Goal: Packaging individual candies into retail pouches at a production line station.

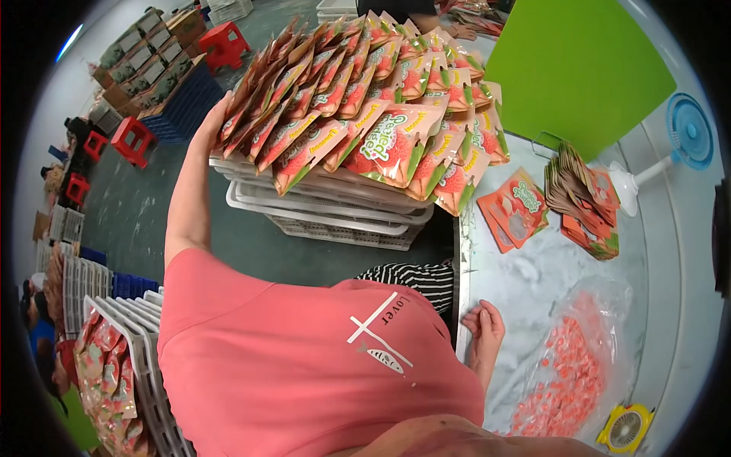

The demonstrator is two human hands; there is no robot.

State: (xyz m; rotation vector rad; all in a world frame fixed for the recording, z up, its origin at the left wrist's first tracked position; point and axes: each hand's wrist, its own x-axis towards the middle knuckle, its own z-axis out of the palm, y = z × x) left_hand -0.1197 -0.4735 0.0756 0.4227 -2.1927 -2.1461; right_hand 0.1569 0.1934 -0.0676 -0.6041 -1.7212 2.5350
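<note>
One heap of red-and-tan pouches, too many and too overlapped to count, tops a stack of white crates left of the bench, its right side reaching the bench's far left corner. The left hand lies against the heap's left flank; its fingers are partly hidden, so I cannot tell whether they clamp a pouch. The right hand is at the bench's left edge, fingers loosely curled and slightly apart — nothing visible in them.

On the bench, toward the far end, lie at least two flat pouches, overlapping, and just beside them one fanned bundle of pouches, uncountable. One clear bag of small red pieces — far too many to number — lies toward the near end. Two fans stand by the right edge: one blue, one yellow. One green panel rises at the far end. Beyond the heap shows one other person's hand; four red stools stand on the floor at left.
</note>
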